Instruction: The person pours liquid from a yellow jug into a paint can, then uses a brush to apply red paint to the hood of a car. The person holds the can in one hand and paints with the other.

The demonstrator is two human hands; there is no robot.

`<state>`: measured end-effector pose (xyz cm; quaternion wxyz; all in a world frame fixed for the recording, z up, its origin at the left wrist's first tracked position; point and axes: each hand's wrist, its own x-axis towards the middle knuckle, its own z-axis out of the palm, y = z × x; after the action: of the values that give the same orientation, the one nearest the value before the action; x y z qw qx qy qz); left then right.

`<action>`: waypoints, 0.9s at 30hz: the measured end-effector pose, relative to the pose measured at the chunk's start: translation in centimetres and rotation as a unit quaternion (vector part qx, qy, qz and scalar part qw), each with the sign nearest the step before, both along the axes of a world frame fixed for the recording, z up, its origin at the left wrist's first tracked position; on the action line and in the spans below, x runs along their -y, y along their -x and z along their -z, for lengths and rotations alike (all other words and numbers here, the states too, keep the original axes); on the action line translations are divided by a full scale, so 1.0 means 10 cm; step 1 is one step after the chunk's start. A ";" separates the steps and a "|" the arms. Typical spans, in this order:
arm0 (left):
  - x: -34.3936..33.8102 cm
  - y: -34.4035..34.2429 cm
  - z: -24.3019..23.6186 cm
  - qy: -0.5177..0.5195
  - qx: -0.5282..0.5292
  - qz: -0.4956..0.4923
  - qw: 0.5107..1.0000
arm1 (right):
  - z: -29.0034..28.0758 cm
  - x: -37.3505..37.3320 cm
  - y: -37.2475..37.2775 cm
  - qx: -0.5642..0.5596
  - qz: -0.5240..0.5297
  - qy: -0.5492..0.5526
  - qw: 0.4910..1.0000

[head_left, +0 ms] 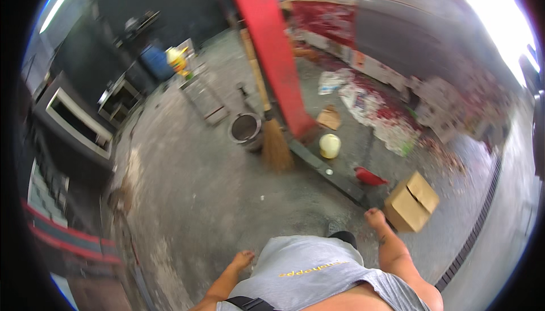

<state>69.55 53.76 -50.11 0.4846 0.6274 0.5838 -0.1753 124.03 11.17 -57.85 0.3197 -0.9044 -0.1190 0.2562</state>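
Observation:
My left hand [244,259] hangs at my left side above the grey floor, small and blurred, its fingers loosely bent and slightly apart. Nothing shows in it. Out to my right, my right hand [374,218] has its fingers curled in, with nothing visible in them. It overlaps the end of a long dark metal arm [329,176] on the floor; whether it touches this cannot be told. Just beside that hand stands a brown cardboard box [410,203]. A red dustpan-like piece [370,176] lies a little farther off.
A red post [272,44] rises ahead, with a straw broom [276,146] leaning by a grey bucket [246,128]. Right of the post are a pale yellow tub [329,145] and crumpled sheeting [369,109] beside a masked vehicle body [409,27]. A drain grate [471,231] runs along the right.

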 end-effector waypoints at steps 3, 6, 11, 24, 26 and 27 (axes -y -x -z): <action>-0.01 -0.02 -0.16 -0.089 0.031 -0.102 0.990 | -0.32 -0.82 -1.25 0.077 -0.005 -0.101 0.992; -0.06 -0.11 -0.07 -0.097 0.007 -0.124 0.987 | -0.47 -1.54 -1.94 0.040 0.031 -0.107 0.993; -0.24 0.08 0.44 -0.024 0.063 -0.162 0.984 | -0.13 -2.71 -1.84 -0.013 0.015 -0.106 0.994; -2.95 1.20 -0.01 -0.010 0.013 -0.383 0.924 | 0.06 -5.51 0.37 -0.044 -0.477 0.042 0.877; -3.59 1.32 0.01 -0.044 -0.039 -0.346 0.936 | 0.08 -5.86 0.29 -0.063 -0.307 0.057 0.948; -3.88 1.31 0.04 -0.067 -0.019 -0.324 0.944 | 0.07 -6.05 0.25 -0.077 -0.276 0.054 0.957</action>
<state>56.43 92.61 -50.47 0.4606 0.4323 0.7750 0.0187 121.49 71.64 -58.54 0.1951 -0.8299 -0.3248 0.4095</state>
